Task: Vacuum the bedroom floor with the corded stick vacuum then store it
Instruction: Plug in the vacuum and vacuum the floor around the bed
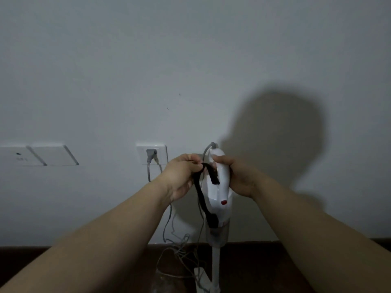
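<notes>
**Both hands on the vacuum, strap in the left**

Your stick vacuum [218, 187] stands upright right in front of the wall [190, 60], its tube running down to the dark floor [275, 263]. Its clear dust cup [216, 234] sits low on the body; can't tell what's in it. Your right hand [237, 176] has its fingers [222, 160] curled round the white handle. Your left hand [182, 176] pinches the black strap [203, 199] near its top. The grey cord [149, 166] is plugged into the wall socket [151, 154] and piles loosely on the floor.
</notes>
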